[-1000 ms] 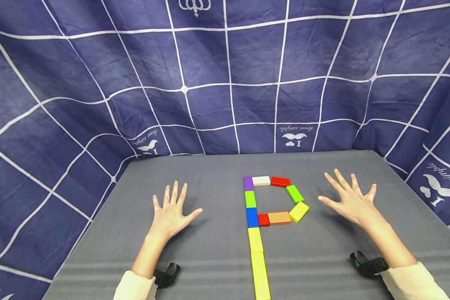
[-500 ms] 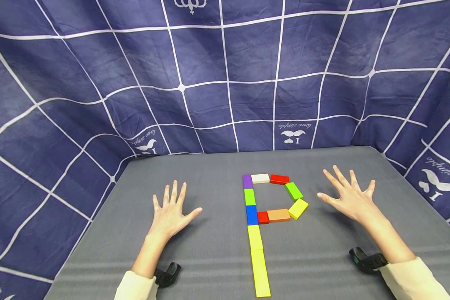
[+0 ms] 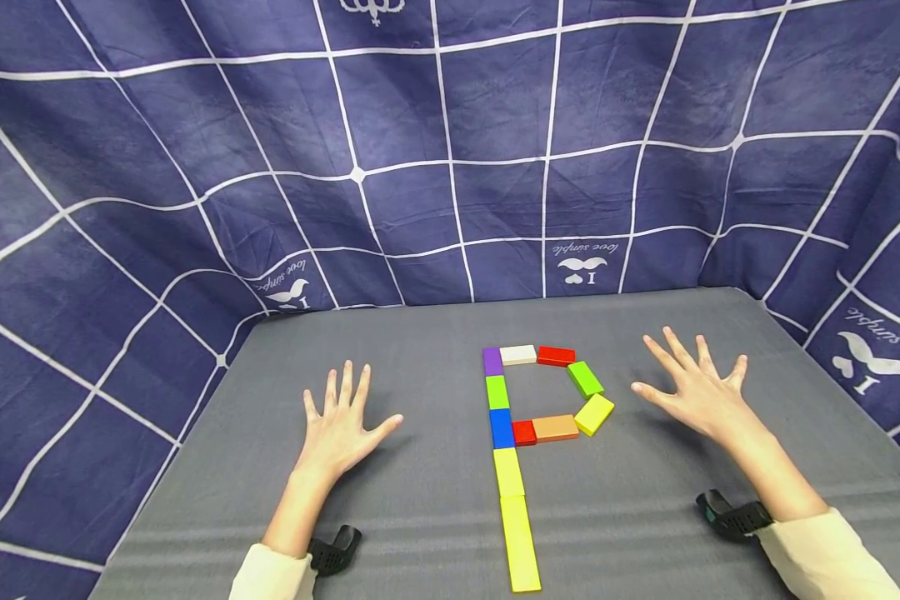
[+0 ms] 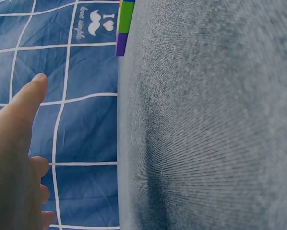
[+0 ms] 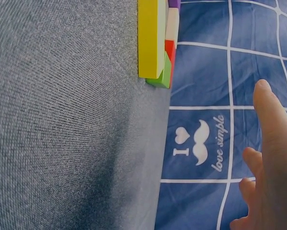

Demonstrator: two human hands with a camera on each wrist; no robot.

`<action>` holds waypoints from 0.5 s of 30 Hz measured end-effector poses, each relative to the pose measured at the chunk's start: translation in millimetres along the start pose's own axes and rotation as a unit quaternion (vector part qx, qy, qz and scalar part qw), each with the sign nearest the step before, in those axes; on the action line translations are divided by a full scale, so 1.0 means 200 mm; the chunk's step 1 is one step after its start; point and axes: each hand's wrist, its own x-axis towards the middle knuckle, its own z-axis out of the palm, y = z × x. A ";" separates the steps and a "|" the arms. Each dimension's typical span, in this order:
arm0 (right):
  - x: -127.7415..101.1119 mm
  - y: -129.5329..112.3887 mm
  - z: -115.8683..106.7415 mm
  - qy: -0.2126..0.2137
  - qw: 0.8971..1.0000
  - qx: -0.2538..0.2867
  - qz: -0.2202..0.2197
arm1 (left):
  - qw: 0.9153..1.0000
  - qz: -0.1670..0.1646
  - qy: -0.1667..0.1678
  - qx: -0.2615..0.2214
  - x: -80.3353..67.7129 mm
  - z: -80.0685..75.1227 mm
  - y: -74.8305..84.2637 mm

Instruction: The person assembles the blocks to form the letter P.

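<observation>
Flat coloured blocks form a P shape on the grey tabletop. Its stem runs from a purple block [image 3: 492, 362] through a green block [image 3: 497, 392], a blue block [image 3: 502, 428] and a yellow block [image 3: 508, 472] to a long yellow block [image 3: 521, 543]. White [image 3: 518, 355], red, green, yellow, orange [image 3: 555, 428] and small red blocks make the loop. Left of the stem, my left hand [image 3: 337, 433] has its fingers spread and holds nothing. To the right of the loop, my right hand [image 3: 701, 396] is likewise spread, nearest the tilted yellow block [image 3: 594, 414]. Both hands appear raised above the surface.
A grey cloth-covered table [image 3: 420, 517] lies beneath the blocks, with slight creases near its front. A blue curtain [image 3: 405, 208] with white grid lines hangs behind and at both sides. Each wrist wears a black strap mount [image 3: 335, 550].
The head view has shifted slightly, so the blocks and the right hand sit a little higher and further left in it. Both hands keep their spread pose, and the blocks keep their arrangement.
</observation>
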 end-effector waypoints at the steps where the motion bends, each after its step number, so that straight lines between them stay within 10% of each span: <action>1: 0.00 0.00 0.00 0.001 1.000 0.000 0.000 | 1.000 0.001 -0.002 0.000 0.00 0.00 0.00; 15: 0.02 -0.02 0.01 -0.007 1.000 0.003 0.000 | 1.000 -0.003 0.001 0.008 -0.02 0.01 -0.02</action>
